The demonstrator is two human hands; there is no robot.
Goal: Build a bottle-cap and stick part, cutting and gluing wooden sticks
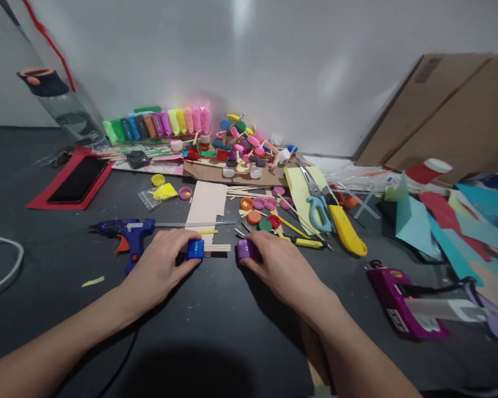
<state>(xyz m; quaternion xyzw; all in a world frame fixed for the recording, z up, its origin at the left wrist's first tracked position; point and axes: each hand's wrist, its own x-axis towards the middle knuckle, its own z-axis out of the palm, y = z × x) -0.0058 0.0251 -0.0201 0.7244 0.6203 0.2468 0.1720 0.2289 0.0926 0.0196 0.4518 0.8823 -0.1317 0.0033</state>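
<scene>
My left hand (160, 257) is closed on blue bottle caps (195, 249), pinched between thumb and fingers just above the dark table. Opposite it, my right hand (280, 265) grips purple bottle caps (245, 250) the same way. Several thin wooden sticks (218, 248) lie side by side in the gap between the hands; their left ends meet the blue caps, and whether they are joined I cannot tell. Beside my left hand lies a blue glue gun (126, 228) with a clear glue stick (191, 224) in its back. A pale card piece (207, 199) lies beyond the sticks.
Loose bottle caps (254, 217), scissors (315, 202) and a yellow box cutter (347, 229) lie behind my right hand. To the right are a purple power strip (402, 304) and coloured paper (423, 226). A phone (78, 179) and a water bottle (66, 108) are at left.
</scene>
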